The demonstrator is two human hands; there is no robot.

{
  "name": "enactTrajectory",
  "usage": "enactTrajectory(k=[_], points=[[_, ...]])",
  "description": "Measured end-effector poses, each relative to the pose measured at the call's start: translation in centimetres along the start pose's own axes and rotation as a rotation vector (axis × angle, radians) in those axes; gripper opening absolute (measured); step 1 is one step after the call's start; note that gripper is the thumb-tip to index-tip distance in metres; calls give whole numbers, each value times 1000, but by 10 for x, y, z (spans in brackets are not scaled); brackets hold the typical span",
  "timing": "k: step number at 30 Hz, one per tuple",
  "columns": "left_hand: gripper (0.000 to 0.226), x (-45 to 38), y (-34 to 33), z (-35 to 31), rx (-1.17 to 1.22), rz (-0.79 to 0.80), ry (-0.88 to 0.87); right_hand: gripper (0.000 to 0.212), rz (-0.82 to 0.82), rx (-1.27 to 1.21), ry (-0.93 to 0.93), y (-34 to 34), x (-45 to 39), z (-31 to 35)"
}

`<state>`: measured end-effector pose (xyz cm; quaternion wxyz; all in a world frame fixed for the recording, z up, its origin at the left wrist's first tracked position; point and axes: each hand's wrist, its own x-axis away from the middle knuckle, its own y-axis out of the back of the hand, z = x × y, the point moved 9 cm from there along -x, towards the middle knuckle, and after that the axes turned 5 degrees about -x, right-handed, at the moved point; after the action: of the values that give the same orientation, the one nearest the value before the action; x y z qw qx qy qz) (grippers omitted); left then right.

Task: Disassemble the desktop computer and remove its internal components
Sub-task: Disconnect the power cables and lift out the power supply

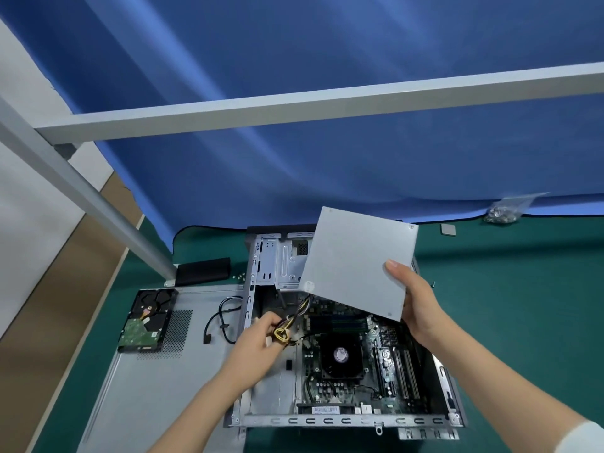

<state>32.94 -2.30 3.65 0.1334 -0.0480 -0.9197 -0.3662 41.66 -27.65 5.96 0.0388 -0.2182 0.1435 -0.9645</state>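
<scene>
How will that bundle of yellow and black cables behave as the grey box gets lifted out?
The cable bundle will likely flop and trail: it already bends loosely between the power supply and the left hand. Its connectors may snag on the case edges. The right hand holds the box tilted, so it probably feels weighty.

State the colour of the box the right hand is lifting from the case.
Plain light grey metal box, seen in the head view.
</scene>
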Motion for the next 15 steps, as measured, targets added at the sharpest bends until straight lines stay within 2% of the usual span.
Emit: enactTrajectory(k=[5, 10, 15], points=[[16, -8, -1, 3, -36, -25, 63, 24, -59, -40, -38, 4, 1, -11], [27, -17, -11, 1, -125, -109, 69, 22, -87, -32, -79, 17, -3, -20], [7, -20, -22, 13, -3, -205, 196, 18, -134, 0, -61, 24, -9, -24]])
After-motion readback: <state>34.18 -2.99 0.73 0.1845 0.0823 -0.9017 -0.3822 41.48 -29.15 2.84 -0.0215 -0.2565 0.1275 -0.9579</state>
